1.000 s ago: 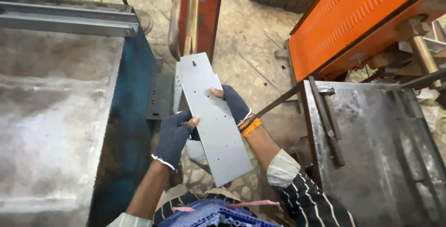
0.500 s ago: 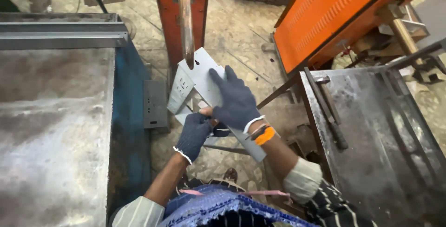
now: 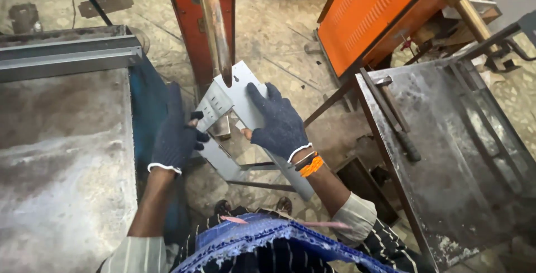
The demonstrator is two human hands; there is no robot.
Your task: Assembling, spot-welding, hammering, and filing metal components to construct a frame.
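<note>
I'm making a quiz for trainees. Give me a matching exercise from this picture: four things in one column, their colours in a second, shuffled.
Things:
1. metal sheet
2. gloves
3. wristband
4. machine cover

Colours:
A. dark blue
B. orange, ribbed
C. pale grey
D. orange, thin band

Pairs: 1-C, 2-A, 3-D, 4-B

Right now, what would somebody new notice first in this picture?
Probably the two dark-gloved hands in the middle, the left hand and right hand, gripping a grey metal sheet under a copper-coloured rod. Next, the bright orange machine casing at the top right, above a worn steel table.
</note>
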